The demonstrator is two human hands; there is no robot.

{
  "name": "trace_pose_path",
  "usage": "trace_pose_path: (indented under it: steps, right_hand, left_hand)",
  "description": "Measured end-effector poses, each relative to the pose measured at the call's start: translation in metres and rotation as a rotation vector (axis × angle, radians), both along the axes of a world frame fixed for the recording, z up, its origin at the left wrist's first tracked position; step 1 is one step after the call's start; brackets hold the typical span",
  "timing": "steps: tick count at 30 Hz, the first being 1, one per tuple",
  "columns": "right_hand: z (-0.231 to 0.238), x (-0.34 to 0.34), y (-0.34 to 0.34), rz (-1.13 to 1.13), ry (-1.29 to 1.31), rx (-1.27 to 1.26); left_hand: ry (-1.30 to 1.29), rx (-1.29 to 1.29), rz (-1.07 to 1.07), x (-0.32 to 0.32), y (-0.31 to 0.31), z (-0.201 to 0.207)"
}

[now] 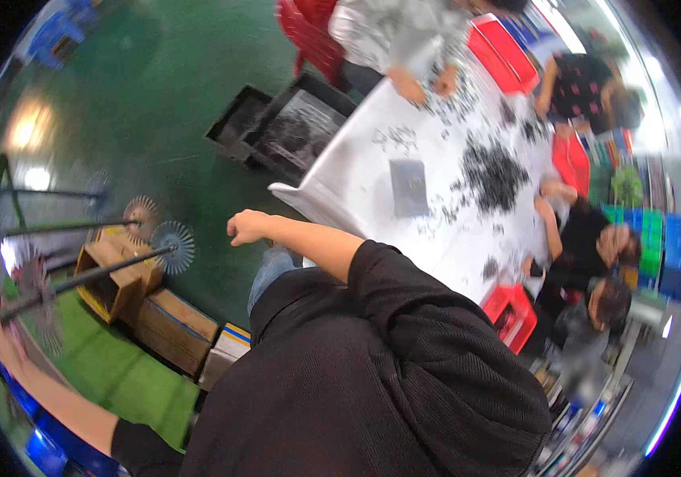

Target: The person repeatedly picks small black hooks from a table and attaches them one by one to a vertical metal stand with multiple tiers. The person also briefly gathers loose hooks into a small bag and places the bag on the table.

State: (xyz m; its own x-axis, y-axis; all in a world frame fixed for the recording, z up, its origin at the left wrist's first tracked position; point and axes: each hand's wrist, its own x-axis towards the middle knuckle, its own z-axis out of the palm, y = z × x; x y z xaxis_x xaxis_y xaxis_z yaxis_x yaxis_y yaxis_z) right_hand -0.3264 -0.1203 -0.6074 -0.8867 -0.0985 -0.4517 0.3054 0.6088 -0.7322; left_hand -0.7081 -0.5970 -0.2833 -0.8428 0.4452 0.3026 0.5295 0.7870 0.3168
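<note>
Much blur around the left hand (6, 338) at a dark rod (102, 275)

Head view: the left hand reaches to the rod near the left rim, its fingers so smeared that I cannot tell whether they close around it or lie beside it. The rod slants up to a slotted pale disc (173, 248); a second rod (54, 230) above it ends at a similar disc, partly hidden. The right hand (246, 227) is held out over the green floor (173, 143), near the white table (340, 171); its fingers curl inward, and I cannot tell whether they enclose anything. Cardboard boxes (173, 330) sit below the discs. The black shirt (316, 381) hides part of the table. Small dark pieces (493, 175) heaped there are too tiny to identify. One co-worker (404, 32) is cut off at the upper edge.
</note>
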Motion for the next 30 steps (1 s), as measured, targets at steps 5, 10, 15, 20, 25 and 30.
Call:
trace_pose_path:
  steps: [5, 10, 15, 20, 25, 30]
  right_hand:
    - [-0.028, 0.122, 0.062, -0.372, -0.059, -0.031]
    - [-0.054, 0.297, 0.109, -1.043, -0.046, -0.115]
    - [-0.071, 0.478, 0.116, -1.617, -0.048, 0.116]
    - [-0.069, 0.598, 0.115, -1.857, -0.030, 0.745]
    - [-0.078, 0.607, 0.143, -1.572, 0.141, 0.811]
    - [-0.098, 0.546, 0.197, -1.443, 0.320, 0.745]
  left_hand:
    - [-0.160, 0.682, 0.340, 0.012, 0.023, 0.020]
    - [1.116, 0.278, 0.431, 0.107, 0.196, 0.015]
    - [0.362, 0.290, -0.176, 0.247, 0.454, -0.117]
    - [-0.157, 0.073, -0.875, 0.456, 0.599, -0.228]
    - [-0.417, -0.121, -1.204, 0.597, 0.644, -0.283]
    - [-0.589, -0.191, -1.246, 0.650, 0.645, -0.320]
